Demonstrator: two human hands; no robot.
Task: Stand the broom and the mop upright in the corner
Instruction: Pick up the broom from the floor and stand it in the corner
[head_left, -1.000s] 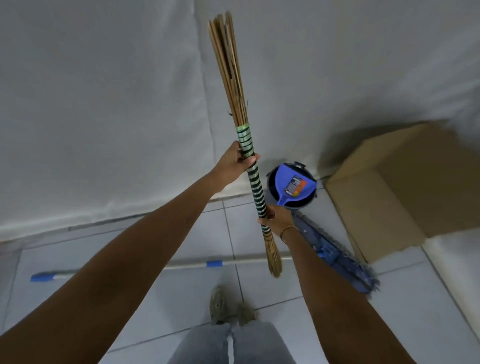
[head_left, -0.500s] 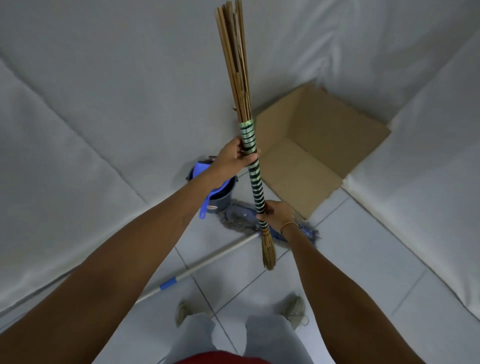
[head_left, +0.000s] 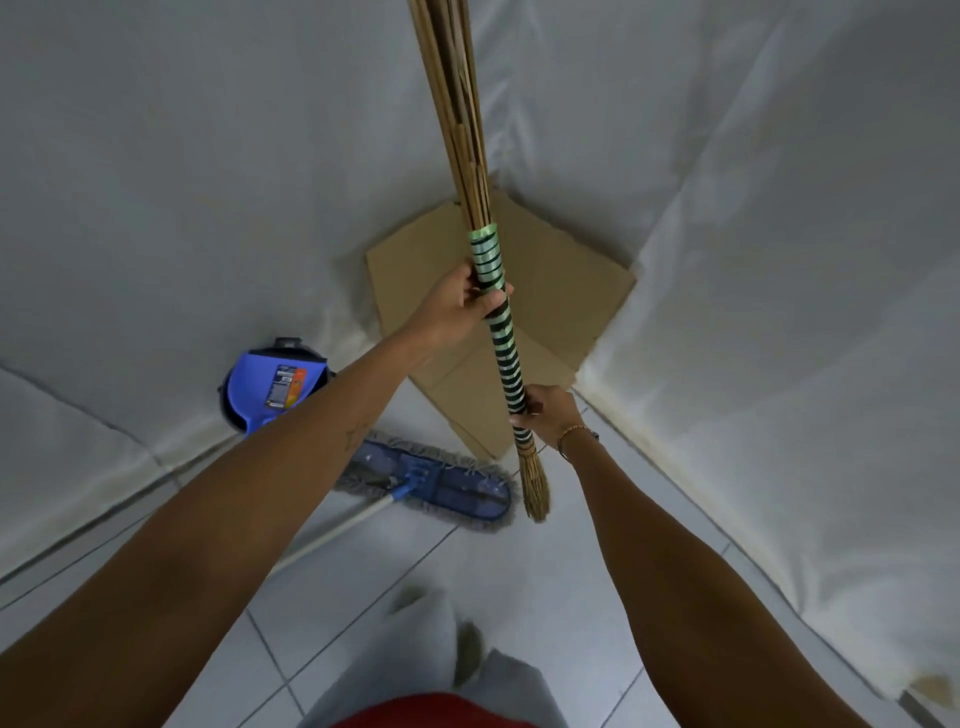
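Observation:
I hold a stick broom (head_left: 503, 358) nearly upright in front of me, its green-and-black wrapped handle in both hands and its long brown sticks running up out of the frame. My left hand (head_left: 460, 306) grips the handle high up; my right hand (head_left: 548, 415) grips it near the short lower tuft. The broom hangs above the floor, in front of the corner where two white-draped walls meet. The mop lies flat on the tiles, its blue fringed head (head_left: 436, 483) to the left of the broom's lower end and its pale handle (head_left: 332, 530) running back under my left arm.
A flattened cardboard box (head_left: 561, 291) leans in the corner behind the broom. A blue dustpan (head_left: 275, 384) rests in a dark bucket against the left wall. White sheeting covers both walls. My feet and grey trousers (head_left: 467, 670) show at the bottom on the grey tiled floor.
The view has swung right and closer to the corner. The cardboard box now sits straight behind the broom, the bucket and mop have shifted to the left. Both hands keep their grip.

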